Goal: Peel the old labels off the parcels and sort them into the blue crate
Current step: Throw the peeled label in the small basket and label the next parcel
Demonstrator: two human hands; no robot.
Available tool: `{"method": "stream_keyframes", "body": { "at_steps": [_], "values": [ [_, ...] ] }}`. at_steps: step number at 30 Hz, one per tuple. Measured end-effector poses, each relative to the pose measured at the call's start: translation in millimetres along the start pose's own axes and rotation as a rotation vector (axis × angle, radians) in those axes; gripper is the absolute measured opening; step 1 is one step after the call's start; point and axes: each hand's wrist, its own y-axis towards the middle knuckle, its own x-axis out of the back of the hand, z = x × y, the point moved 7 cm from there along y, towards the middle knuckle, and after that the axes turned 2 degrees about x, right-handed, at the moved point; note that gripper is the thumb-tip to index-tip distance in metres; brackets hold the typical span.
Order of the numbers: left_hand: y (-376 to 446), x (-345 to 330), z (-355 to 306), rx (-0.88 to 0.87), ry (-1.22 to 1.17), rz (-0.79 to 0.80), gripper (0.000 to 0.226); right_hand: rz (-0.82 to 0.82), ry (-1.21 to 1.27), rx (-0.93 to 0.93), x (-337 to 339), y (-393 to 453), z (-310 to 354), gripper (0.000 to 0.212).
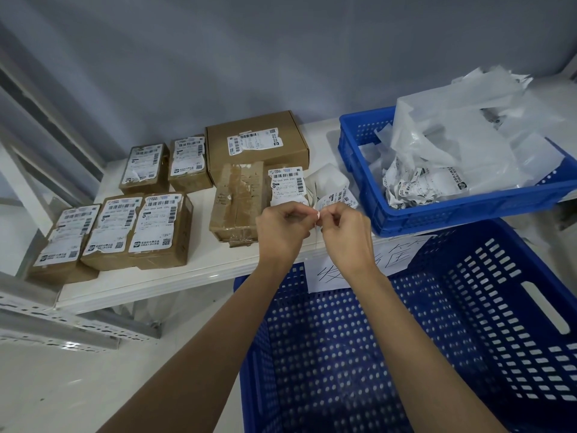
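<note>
Left hand (282,228) and right hand (342,226) both pinch small label scrap (318,215) above surface (199,270) edge, beside taped parcel (237,203). Scrap thin, light, sticky, tears easily; best pinched at free edge.

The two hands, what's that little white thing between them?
In the head view, a small white scrap of label sits between the left hand and right hand; both pinch it, over the shelf edge.
</note>
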Motion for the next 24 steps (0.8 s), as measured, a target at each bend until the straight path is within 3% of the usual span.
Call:
{"method": "stream_keyframes", "body": {
  "at_steps": [24],
  "values": [
    [2.3, -0.4, 4.4, 0.011, 0.068, -0.007, 0.022, -0.037, 0.009, 0.043, 2.8, 0.0, 3.1, 0.014]
  ]
}}
